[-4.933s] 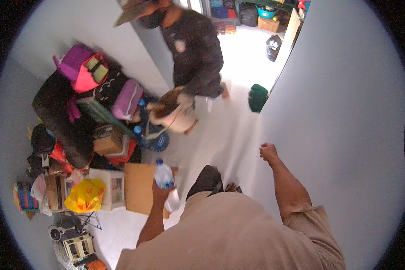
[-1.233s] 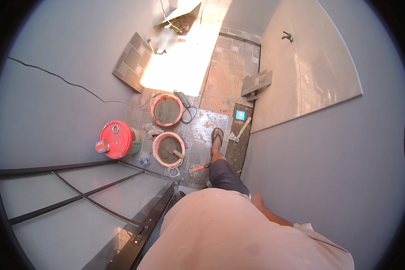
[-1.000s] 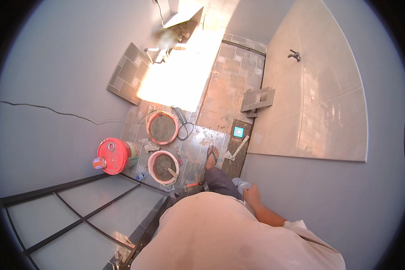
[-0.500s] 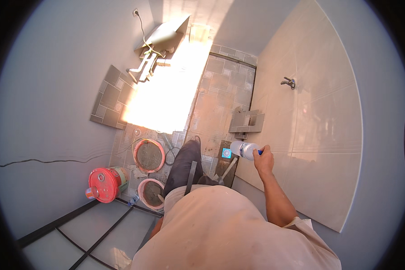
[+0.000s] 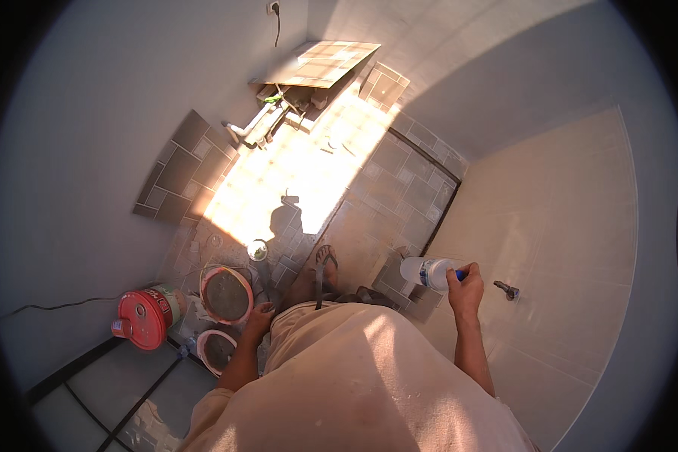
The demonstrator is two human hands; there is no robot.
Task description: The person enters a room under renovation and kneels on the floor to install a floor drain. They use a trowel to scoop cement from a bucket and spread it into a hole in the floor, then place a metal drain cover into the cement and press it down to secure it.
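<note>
My right hand point(image 5: 465, 288) grips a clear plastic bottle point(image 5: 427, 272) by its blue-capped end. The bottle lies nearly level, its base pointing left, over stacked tile pieces point(image 5: 408, 289) near the right wall. On the other side my left hand point(image 5: 259, 318) hangs beside my hip, its fingers loosely bent and partly hidden, with nothing visible in it. Close to that hand are a round pink-rimmed tub point(image 5: 227, 295) of grey mortar and a second, similar tub point(image 5: 218, 351). A grey tool with a pale round end point(image 5: 258, 250) lies beyond.
A red-lidded pail point(image 5: 145, 320) stands by the left wall, with a cable running behind. Tiles point(image 5: 184, 169) lean on that wall; a tile-topped stand point(image 5: 320, 62) with pipes is farther off. A tap point(image 5: 507, 291) juts from the right wall. My sandalled foot point(image 5: 326, 258) is ahead.
My view has turned and shifted. My left hand has come into sight beside my hip. The bottle stays in my right hand, and the blue square on the floor is out of sight.
</note>
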